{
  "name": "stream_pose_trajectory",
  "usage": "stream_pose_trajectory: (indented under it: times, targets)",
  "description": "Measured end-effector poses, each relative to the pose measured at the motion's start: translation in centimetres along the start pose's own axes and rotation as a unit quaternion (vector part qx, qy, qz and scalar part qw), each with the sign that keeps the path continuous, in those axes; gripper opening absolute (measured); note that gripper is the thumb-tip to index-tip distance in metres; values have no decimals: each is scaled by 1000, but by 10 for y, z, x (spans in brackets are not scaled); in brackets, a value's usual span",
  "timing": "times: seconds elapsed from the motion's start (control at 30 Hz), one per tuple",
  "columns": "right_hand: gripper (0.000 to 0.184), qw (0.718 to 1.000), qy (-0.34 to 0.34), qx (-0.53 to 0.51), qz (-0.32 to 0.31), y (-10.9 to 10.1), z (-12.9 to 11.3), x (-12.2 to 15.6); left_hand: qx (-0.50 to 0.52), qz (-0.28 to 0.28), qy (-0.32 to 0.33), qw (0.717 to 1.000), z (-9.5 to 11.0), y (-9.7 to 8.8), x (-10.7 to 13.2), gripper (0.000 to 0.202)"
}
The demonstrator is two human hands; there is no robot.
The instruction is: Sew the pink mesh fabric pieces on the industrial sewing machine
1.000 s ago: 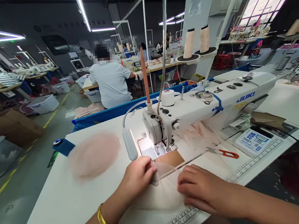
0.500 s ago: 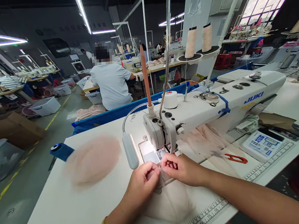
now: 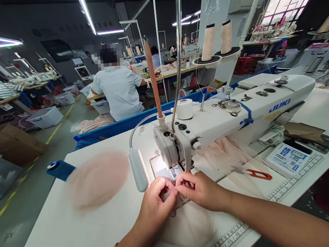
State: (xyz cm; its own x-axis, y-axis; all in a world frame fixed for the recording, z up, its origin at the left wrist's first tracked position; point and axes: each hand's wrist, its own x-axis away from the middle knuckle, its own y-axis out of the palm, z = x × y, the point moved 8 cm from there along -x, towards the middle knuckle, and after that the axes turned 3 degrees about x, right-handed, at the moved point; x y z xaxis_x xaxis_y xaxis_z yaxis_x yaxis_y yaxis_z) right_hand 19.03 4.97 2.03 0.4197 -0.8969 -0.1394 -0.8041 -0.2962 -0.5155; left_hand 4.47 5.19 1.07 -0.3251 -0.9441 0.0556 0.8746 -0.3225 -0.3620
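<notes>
Head view: my left hand [image 3: 159, 200] and right hand [image 3: 203, 189] meet at lower centre of the frame, fingertips nearly touching, both pinched on the edge of a sheer pale fabric [image 3: 191, 228] that drapes below them onto the white tabletop [image 3: 47, 233]. I seem to pinch it so close to the sewing machine [image 3: 166, 142] because the lamp [image 3: 138, 172] lights that spot and small grips control filmy cloth better. Orange snips [image 3: 259, 174] lie right of centre, probably for easy reach by my right hand. Above my fingers the machine head leaves little room. At lower left, tabletop stretches from my left forearm to the table's slanting edge, so that elbow could swing outward; at lower right, my right forearm crosses the front edge, beside the printed ruler [image 3: 229, 241].
</notes>
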Motion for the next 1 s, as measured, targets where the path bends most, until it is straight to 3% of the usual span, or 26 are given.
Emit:
stream_pose_trajectory:
  times: [0.43, 0.7, 1.0]
  targets:
    - [12, 995, -70, 60, 41, -3, -11, 4, 39, 5, -65, 997, -8, 6, 1, 24]
    - [11, 994, -83, 59, 48, -5, -15, 4, 48, 14, -19, 999, -2, 5, 2, 27]
    - [12, 995, -68, 63, 40, -3, -13, 5, 73, 14, -69, 995, -7, 7, 3, 27]
